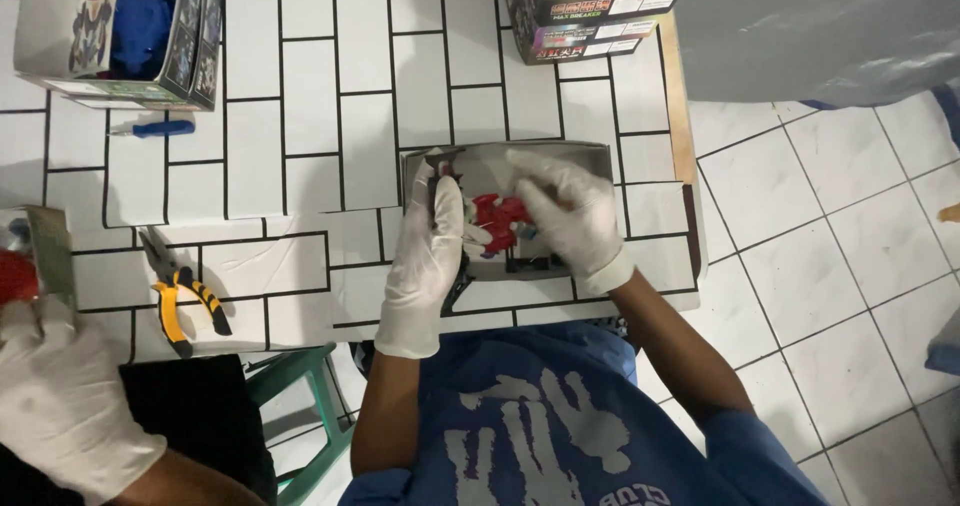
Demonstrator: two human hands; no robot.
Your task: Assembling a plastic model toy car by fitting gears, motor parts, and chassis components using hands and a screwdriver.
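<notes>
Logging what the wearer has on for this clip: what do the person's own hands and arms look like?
Both the left hand and the right hand wear thin white disposable gloves that end at the wrist. The forearms are bare. Short blue sleeves belong to a blue shirt with a white print on the chest. No watch or jewellery shows.

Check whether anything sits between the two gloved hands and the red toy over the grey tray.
Nothing visible does. The left hand and right hand both already touch the red toy above the grey tray. The pliers and screwdriver lie far off to the left.
</notes>
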